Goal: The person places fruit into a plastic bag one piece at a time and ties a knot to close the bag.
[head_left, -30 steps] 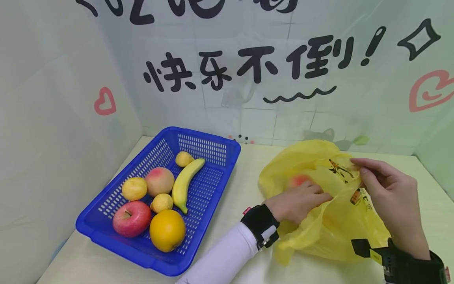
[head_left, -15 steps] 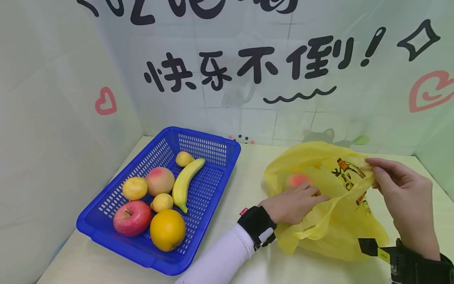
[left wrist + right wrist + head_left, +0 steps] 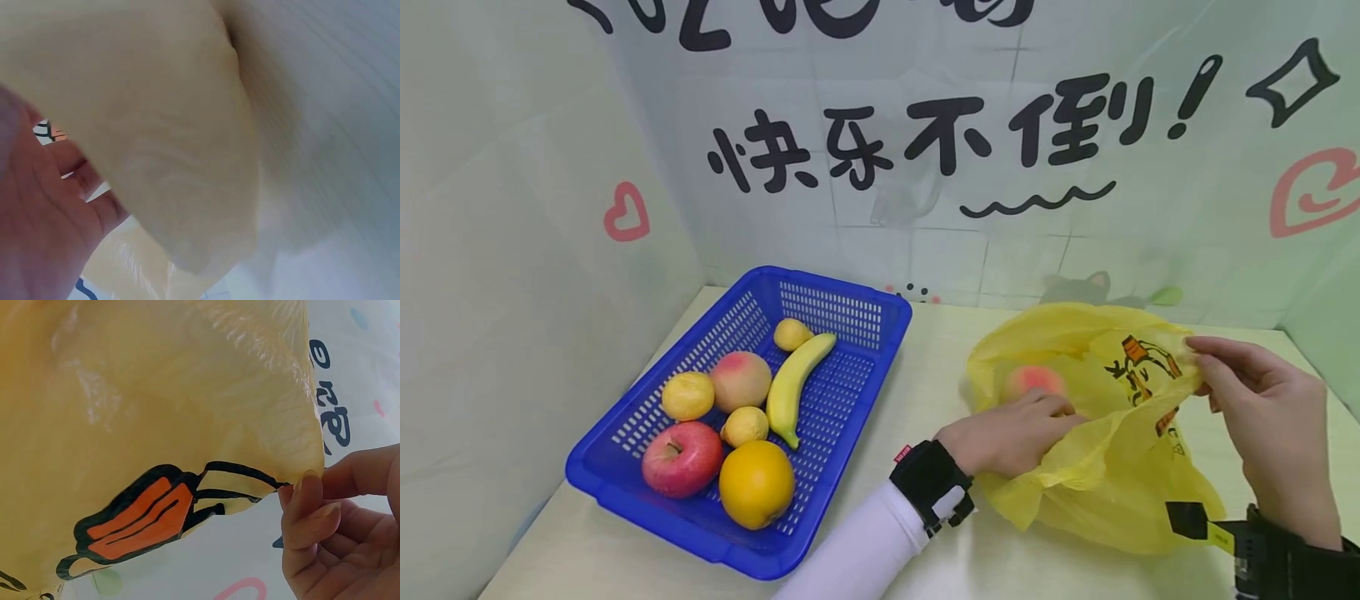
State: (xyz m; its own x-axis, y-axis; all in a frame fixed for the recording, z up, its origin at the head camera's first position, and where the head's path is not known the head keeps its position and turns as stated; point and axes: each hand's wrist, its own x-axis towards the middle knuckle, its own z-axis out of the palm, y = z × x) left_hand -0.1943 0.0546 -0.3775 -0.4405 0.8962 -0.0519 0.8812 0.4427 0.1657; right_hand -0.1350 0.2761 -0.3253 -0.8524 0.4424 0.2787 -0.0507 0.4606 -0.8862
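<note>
In the head view, a yellow plastic bag (image 3: 1120, 492) with a printed cartoon lies on the table, its mouth towards me. A peach (image 3: 1032, 381) shows inside, behind my left hand (image 3: 1011, 429), which reaches into the mouth from the left. The left wrist view has the bag's film (image 3: 169, 137) crossing that hand's loosely bent fingers (image 3: 94, 181); their tips are partly hidden. My right hand (image 3: 1273, 408) pinches the bag's rim at the right between thumb and fingers. The right wrist view shows this pinch up close, the film (image 3: 162, 394) stretched away to the left.
Left on the table stands a blue plastic basket (image 3: 842, 492). In it lie an apple (image 3: 682, 459), an orange (image 3: 756, 484), a peach (image 3: 741, 381), a banana (image 3: 797, 392) and several small yellow fruits (image 3: 688, 396). A wall (image 3: 925, 258) with black lettering closes the back.
My right hand has drawn the bag's rim to the right, widening the mouth. My left hand has slid slightly left, and the peach inside shows more.
</note>
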